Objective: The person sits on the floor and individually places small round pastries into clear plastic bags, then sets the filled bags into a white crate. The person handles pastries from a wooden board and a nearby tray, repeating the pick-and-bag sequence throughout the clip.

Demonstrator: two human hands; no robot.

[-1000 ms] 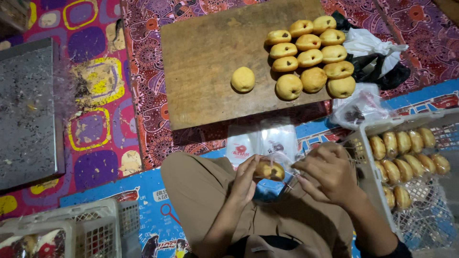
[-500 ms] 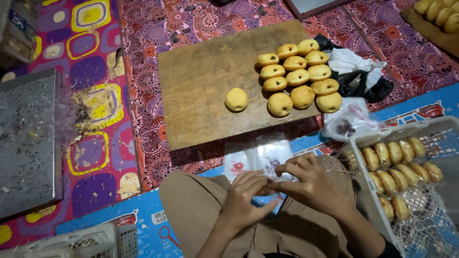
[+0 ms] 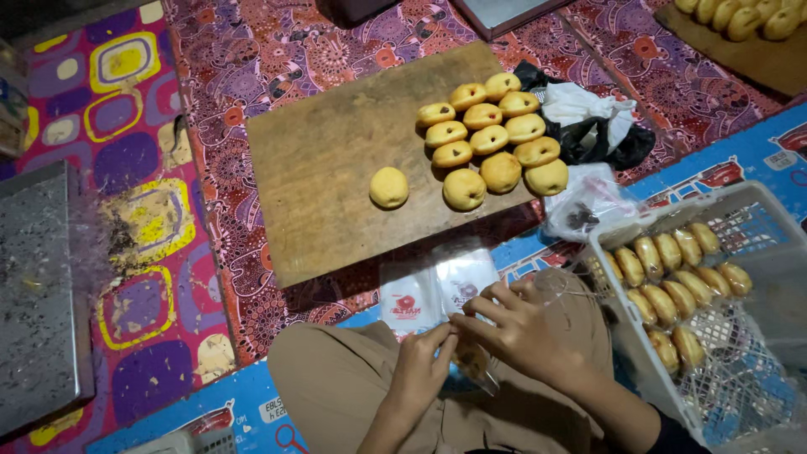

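Compared with the earlier frames, both hands are seen drawn closer together over the lap, and the bun formerly exposed between them is now largely covered. Left hand [image 3: 418, 370] and right hand [image 3: 514, 329] are closed, fingers pinched on a clear plastic bag [image 3: 472, 363] holding a bun, so bagging is judged nearly done. Empty bags [image 3: 437, 290] lie just ahead; unwrapped buns [image 3: 492, 139] remain on the wooden board [image 3: 328, 168], wrapped ones in the white basket [image 3: 639, 353].

bun [image 3: 472, 360]: small, golden-brown, mostly hidden; sits inside the clear bag.
clear bag [image 3: 479, 370]: thin plastic, crumpled; lies over the lap, well below the wooden board [image 3: 336, 176].
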